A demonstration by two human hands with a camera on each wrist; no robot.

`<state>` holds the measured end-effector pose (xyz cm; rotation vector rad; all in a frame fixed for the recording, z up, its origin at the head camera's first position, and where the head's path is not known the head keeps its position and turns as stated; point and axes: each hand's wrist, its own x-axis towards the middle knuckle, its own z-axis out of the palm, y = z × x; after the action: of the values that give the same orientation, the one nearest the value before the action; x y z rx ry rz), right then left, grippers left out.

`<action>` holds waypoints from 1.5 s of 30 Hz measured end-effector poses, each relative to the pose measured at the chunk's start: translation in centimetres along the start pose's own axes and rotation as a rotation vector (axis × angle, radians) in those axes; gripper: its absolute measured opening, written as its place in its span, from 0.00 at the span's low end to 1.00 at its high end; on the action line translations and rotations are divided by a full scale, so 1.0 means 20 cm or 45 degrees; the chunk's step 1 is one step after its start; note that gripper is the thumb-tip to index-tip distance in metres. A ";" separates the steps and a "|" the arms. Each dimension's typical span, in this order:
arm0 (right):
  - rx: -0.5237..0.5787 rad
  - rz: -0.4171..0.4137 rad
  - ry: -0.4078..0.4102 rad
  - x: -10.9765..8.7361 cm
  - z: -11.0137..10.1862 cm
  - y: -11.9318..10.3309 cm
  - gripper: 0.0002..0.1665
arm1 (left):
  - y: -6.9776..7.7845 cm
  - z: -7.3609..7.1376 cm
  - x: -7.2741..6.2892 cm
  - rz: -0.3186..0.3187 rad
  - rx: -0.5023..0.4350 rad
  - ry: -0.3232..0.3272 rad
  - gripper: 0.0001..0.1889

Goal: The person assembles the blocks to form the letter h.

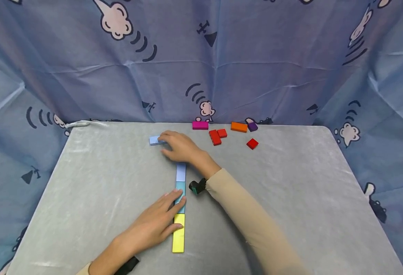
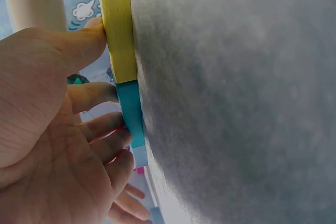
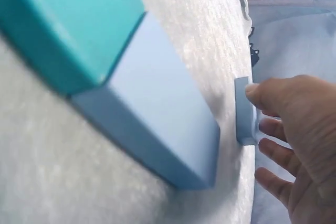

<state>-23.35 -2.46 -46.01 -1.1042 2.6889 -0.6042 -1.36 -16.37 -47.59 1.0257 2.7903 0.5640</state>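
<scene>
A straight row runs away from the person: a yellow block [image 1: 178,242], a teal block [image 1: 180,186] and a light blue block [image 1: 181,173], laid end to end. My left hand [image 1: 154,221] rests along the row from its left side, thumb at the yellow block and extended fingertips on the teal one. Farther back, my right hand [image 1: 178,146] reaches over a separate light blue block [image 1: 154,141]. Its index fingertip overlaps that block's right end, while the thumb stands apart in front. In the right wrist view the fingers [image 3: 275,153] are spread loosely beside this block.
Toward the back edge lie a magenta block [image 1: 200,125], an orange block [image 1: 239,126], a purple block [image 1: 252,126] and red blocks [image 1: 215,137]. Another red block [image 1: 252,143] lies apart at right. A patterned blue curtain [image 1: 256,61] hangs behind the grey tabletop [image 1: 290,191].
</scene>
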 end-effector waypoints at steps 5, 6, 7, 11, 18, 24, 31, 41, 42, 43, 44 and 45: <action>-0.038 -0.004 0.008 0.05 0.00 -0.02 0.25 | 0.00 -0.01 0.00 0.009 0.011 0.036 0.36; -0.042 -0.002 0.012 0.05 0.00 -0.03 0.26 | 0.00 -0.01 0.00 0.012 0.011 0.040 0.36; -0.045 0.002 0.013 0.06 0.00 -0.04 0.26 | 0.00 -0.01 0.00 0.014 0.013 0.041 0.36; -0.076 0.030 -0.014 0.07 -0.01 -0.07 0.30 | 0.00 -0.02 0.00 0.011 0.000 0.021 0.36; -0.176 0.045 -0.045 0.08 0.00 -0.11 0.26 | 0.01 -0.03 0.01 -0.003 -0.010 -0.011 0.36; -0.228 0.066 -0.050 0.06 0.00 -0.10 0.26 | 0.01 -0.02 0.02 -0.008 -0.019 -0.018 0.36; -0.092 0.091 -0.019 0.00 0.03 -0.09 0.26 | 0.01 -0.01 0.01 -0.017 -0.031 -0.028 0.37; -0.101 0.241 0.045 -0.03 0.05 -0.16 0.23 | 0.01 -0.01 0.00 -0.010 -0.016 -0.013 0.35; -0.102 0.244 0.049 -0.03 0.05 -0.17 0.22 | 0.01 -0.01 0.00 -0.012 -0.017 -0.013 0.35; -0.105 0.249 0.051 -0.03 0.05 -0.17 0.22 | 0.01 -0.01 0.00 -0.013 -0.018 -0.015 0.35; -0.112 0.253 0.052 -0.03 0.05 -0.17 0.23 | 0.01 -0.01 0.00 -0.012 -0.018 -0.013 0.35; -0.120 0.260 0.052 -0.03 0.06 -0.17 0.23 | 0.01 -0.01 0.00 -0.011 -0.018 -0.012 0.35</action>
<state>-20.32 -4.56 -45.52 -0.8311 2.8438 -0.4747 -1.31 -16.26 -47.42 1.0105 2.7771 0.5751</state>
